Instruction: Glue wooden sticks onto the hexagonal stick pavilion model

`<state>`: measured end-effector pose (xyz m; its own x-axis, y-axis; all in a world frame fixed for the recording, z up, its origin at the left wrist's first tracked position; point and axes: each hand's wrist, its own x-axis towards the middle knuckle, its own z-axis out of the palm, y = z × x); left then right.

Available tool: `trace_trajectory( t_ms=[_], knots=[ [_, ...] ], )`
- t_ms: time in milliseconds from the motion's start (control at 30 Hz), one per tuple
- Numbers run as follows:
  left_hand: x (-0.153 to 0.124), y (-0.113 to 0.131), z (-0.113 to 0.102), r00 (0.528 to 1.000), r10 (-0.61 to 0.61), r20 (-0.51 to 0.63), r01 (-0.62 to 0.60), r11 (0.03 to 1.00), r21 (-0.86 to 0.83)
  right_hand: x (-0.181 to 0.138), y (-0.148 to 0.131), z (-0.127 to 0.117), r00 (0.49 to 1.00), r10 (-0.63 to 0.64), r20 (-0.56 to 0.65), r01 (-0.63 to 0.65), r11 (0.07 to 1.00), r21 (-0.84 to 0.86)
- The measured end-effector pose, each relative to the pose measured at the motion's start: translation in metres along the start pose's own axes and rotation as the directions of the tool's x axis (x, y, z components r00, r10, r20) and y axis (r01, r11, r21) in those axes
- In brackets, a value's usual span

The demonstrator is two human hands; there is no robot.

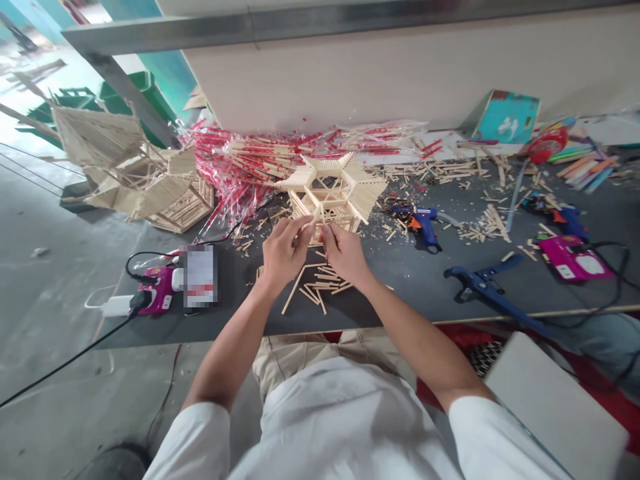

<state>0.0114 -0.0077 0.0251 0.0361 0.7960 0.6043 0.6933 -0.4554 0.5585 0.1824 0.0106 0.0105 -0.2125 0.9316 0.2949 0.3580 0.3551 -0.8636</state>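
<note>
A small pavilion model built of wooden sticks (367, 193) stands on the dark table in front of me. At its near side my left hand (286, 253) is closed, thumb and fingers pinched by the model's edge. My right hand (344, 252) is also closed, its thumb and finger pinching a thin wooden stick (321, 215) that points upward. Whether the left fingers hold anything is too small to tell. Below both hands lies a loose pile of cut wooden sticks (320, 283).
A larger stick model (183, 207) stands at the left. Behind lie plastic-wrapped chopsticks (265, 157). To the right are a blue glue gun (425, 225), a blue cutter tool (493, 297) and a pink power strip (575, 259). Another pink power strip (159, 288) and a phone (200, 275) are at left.
</note>
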Motion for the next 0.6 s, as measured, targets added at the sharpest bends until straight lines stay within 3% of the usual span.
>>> trace_trajectory(
  t_ms=[233, 600],
  knots=[
    [-0.0007, 0.0006, -0.0006, 1.000, -0.003, 0.007, 0.003, 1.000, -0.022, 0.0008, 0.0034, -0.0046, 0.998, 0.046, 0.032, -0.047, 0.998, 0.045],
    [0.0001, 0.0027, -0.0012, 1.000, -0.009, 0.020, 0.010, 1.000, -0.028, 0.0052, 0.0064, -0.0022, 0.980, 0.150, 0.129, -0.181, 0.943, 0.278]
  ],
)
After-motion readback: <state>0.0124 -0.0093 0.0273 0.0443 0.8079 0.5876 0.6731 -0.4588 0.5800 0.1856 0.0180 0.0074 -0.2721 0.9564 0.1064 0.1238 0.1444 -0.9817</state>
